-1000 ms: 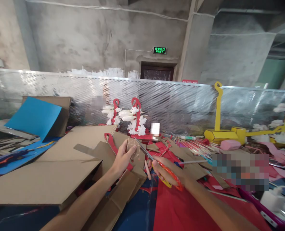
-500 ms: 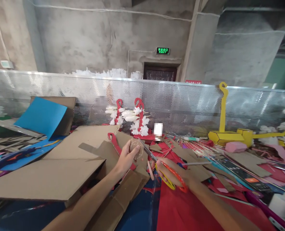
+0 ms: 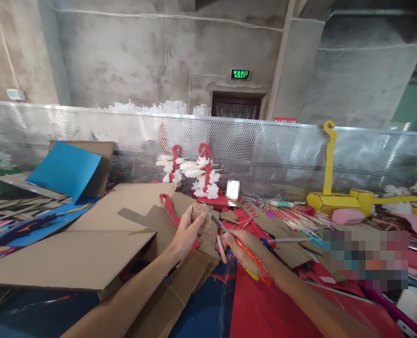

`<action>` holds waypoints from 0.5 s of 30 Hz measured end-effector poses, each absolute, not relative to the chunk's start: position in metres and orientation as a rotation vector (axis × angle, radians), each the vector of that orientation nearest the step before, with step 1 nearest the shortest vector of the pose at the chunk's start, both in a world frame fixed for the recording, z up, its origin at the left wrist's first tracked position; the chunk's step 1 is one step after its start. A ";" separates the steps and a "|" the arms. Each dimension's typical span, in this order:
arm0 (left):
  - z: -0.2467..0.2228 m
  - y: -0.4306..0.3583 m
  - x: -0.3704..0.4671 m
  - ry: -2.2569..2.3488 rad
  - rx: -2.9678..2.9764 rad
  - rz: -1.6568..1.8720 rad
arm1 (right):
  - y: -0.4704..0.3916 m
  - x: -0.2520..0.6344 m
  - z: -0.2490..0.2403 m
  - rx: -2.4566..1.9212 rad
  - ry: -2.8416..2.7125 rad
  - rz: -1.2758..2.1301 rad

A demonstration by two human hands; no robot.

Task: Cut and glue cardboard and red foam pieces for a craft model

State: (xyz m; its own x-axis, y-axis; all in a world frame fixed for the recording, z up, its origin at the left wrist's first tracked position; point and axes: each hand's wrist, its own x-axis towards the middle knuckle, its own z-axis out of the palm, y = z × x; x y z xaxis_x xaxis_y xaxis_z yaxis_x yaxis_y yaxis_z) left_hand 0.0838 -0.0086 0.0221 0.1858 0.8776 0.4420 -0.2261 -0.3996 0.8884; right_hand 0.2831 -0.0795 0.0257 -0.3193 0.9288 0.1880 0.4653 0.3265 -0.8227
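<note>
Between the thumb and fingers of my left hand (image 3: 188,231) is a small piece of cardboard (image 3: 203,219) with pale lines drawn on it. My right hand (image 3: 242,246) grips scissors (image 3: 254,256) by their orange and yellow handles. The metal blades point up and left, with their tips beside the cardboard's right edge; whether they touch it I cannot tell. Below the blades lies a pale pink strip (image 3: 221,249). A red curved cutout (image 3: 169,209) sits just behind my left hand.
Large cardboard sheets (image 3: 67,258) cover the left side, near a blue sheet (image 3: 65,169). Red paper (image 3: 275,305) lies under my right forearm. Red stands with white flowers (image 3: 206,180) and a yellow anchor-like model (image 3: 330,188) stand before the perforated metal barrier (image 3: 272,159).
The scissors' handles have come closer together, with less of the yellow loop showing. My left hand keeps its hold on the cardboard. The view has shifted slightly.
</note>
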 end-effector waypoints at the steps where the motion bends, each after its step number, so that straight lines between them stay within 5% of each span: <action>1: 0.021 -0.008 0.084 0.656 1.474 1.415 | -0.079 0.282 0.024 -1.235 -1.919 0.857; 15: 0.023 -0.006 0.081 0.651 1.464 1.398 | -0.079 0.267 0.024 -1.197 -1.950 0.638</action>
